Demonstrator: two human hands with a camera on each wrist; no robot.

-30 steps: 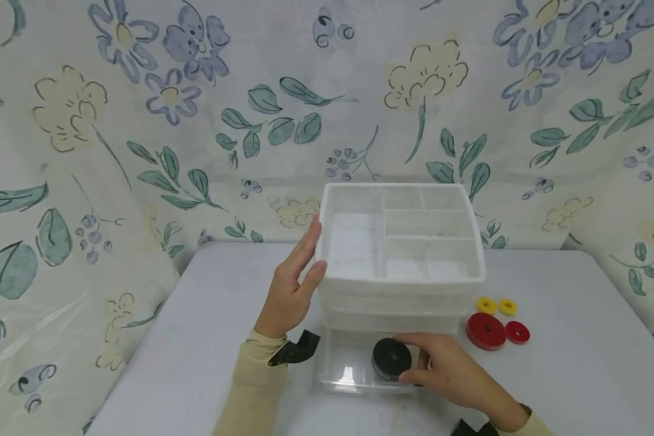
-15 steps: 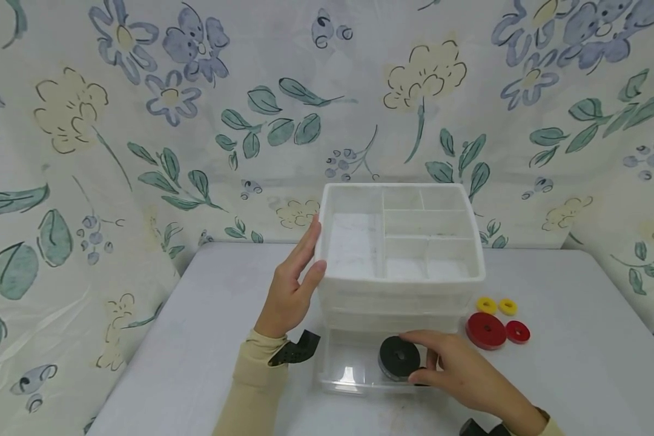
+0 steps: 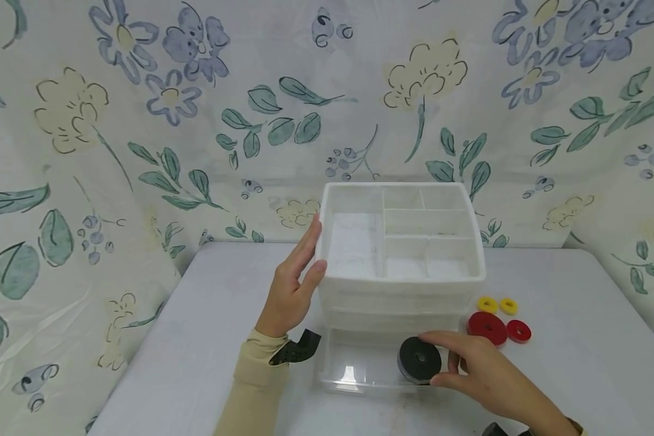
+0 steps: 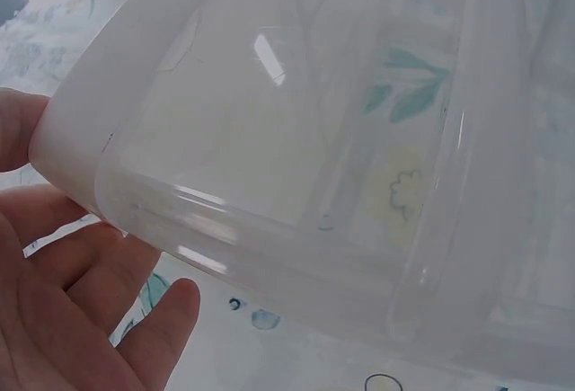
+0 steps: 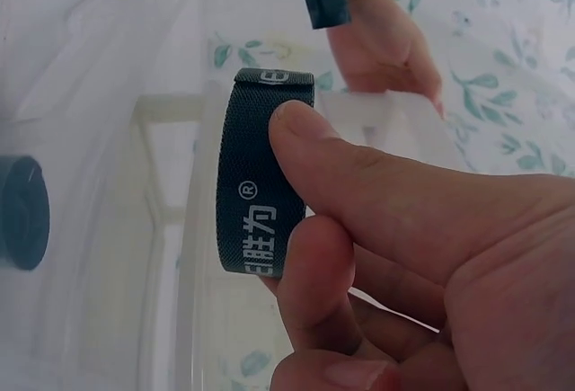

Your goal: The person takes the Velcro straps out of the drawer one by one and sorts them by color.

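Note:
A roll of black woven tape, printed with white characters in the right wrist view, is pinched upright-edged between the thumb and fingers of my right hand. It is over the right part of the pulled-out clear drawer; whether it touches the drawer's floor I cannot tell. My left hand lies against the left side of the white drawer unit, its fingers straight. In the left wrist view the fingers of the left hand touch the unit's translucent edge.
Right of the unit lie a large red roll, a smaller red roll and two yellow rings. Partitions divide the unit's top tray. A blue round thing shows at the right wrist view's left edge. Floral cloth hangs behind.
My right hand has moved to the right along the drawer with the black tape roll in its grip. The left hand has stayed against the unit.

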